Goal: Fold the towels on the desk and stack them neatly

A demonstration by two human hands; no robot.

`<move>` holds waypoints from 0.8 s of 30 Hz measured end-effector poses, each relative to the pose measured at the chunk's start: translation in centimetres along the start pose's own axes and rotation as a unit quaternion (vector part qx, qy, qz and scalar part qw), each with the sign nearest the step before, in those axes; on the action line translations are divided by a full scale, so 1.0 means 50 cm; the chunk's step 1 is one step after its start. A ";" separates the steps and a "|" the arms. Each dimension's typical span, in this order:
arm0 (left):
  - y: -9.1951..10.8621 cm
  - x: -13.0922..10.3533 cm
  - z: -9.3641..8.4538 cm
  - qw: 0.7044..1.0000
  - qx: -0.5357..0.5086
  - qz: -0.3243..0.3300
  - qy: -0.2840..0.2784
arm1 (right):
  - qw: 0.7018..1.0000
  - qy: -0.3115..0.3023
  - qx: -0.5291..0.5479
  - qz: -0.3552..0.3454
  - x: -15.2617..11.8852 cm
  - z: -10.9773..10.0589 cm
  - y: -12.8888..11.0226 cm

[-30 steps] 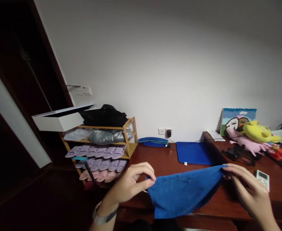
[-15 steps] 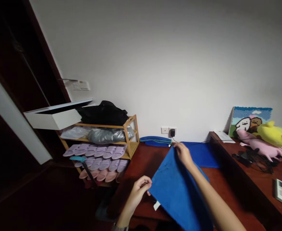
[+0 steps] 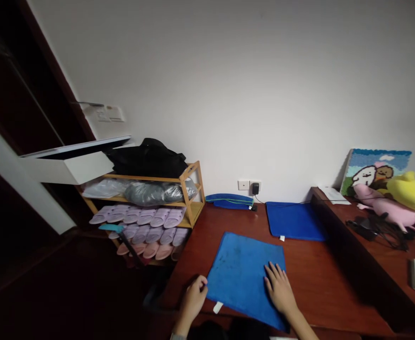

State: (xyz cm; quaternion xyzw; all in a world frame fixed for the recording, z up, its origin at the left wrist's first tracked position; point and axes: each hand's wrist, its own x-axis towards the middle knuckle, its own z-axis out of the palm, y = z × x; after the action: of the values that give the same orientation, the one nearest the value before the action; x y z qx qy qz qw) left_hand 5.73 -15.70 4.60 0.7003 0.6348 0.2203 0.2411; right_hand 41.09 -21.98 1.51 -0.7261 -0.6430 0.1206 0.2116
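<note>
Blue cloth [image 3: 244, 271]: spread flat on wooden desk [image 3: 309, 278]. Right hand [image 3: 281, 292]: fingers open, pressed flat on cloth's near right part. Left hand [image 3: 193, 298]: fingers pinching cloth's near left corner. Second blue cloth [image 3: 294, 221]: beyond first cloth, apart, toward wall.
</note>
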 end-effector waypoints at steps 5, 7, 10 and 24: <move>0.005 -0.023 0.015 0.998 0.050 0.024 0.041 | 0.999 -0.038 -0.023 0.006 -0.039 -0.036 0.080; 0.002 -0.031 0.023 0.995 0.074 0.033 0.058 | 0.998 -0.047 -0.032 0.014 -0.047 -0.040 0.090; -0.004 -0.033 0.034 0.991 0.100 0.036 0.085 | 0.998 -0.058 -0.031 0.024 -0.045 -0.034 0.097; -0.062 -0.003 0.107 0.984 -0.067 0.062 0.157 | 0.990 -0.085 -0.102 0.043 0.150 -0.022 0.081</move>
State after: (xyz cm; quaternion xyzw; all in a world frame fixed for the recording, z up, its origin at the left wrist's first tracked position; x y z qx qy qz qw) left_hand 6.57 -15.91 -1.51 0.6772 0.6043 0.3834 0.1709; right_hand 46.23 -15.09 1.36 -0.7577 -0.6361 0.1244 0.0758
